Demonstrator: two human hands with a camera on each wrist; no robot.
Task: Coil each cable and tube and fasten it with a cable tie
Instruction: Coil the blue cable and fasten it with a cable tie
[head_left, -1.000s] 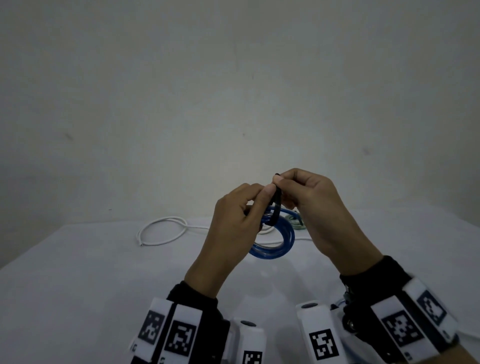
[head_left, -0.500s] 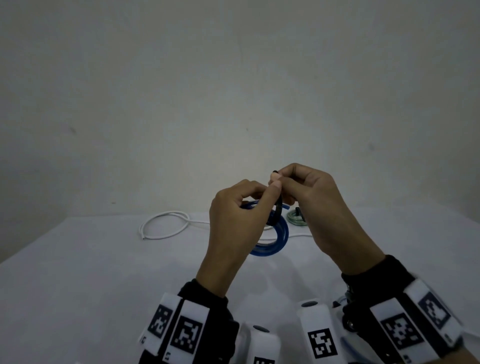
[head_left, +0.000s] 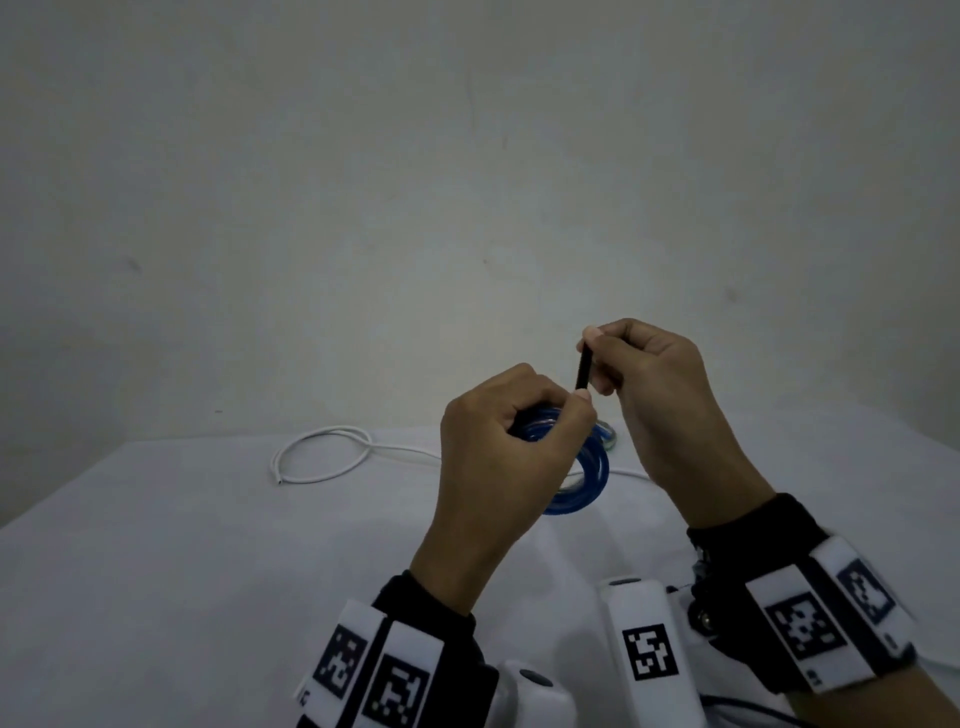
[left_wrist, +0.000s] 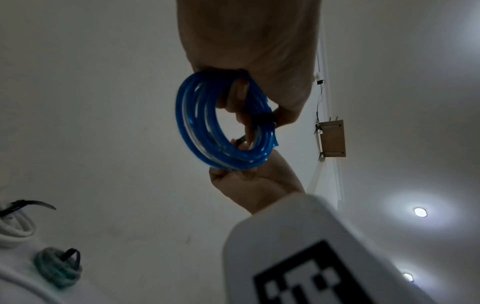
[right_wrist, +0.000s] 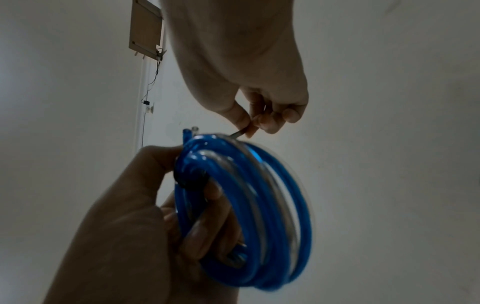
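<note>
A blue tube coil (head_left: 589, 480) hangs above the white table (head_left: 182, 545), and my left hand (head_left: 519, 431) grips its top. A black cable tie (right_wrist: 189, 179) is wrapped round the coil's strands beside my left fingers. My right hand (head_left: 597, 358) pinches the tie's tail (head_left: 583, 369) between thumb and forefinger, up and to the right of the coil. In the left wrist view the blue tube coil (left_wrist: 197, 123) shows the cable tie (left_wrist: 262, 119) band snug on it. In the right wrist view my right hand (right_wrist: 249, 125) holds the tail (right_wrist: 237, 133) just above the blue tube coil (right_wrist: 275, 205).
A loose white cable (head_left: 322, 457) lies looped at the table's far left. A small greenish coil (left_wrist: 57, 267) with a black tie and a white tied coil (left_wrist: 13, 226) rest on the table behind my hands. A wall rises right behind the table.
My right hand has risen up and to the right, drawing the tie's tail out straight from the coil. The left hand kept its grip on the coil.
</note>
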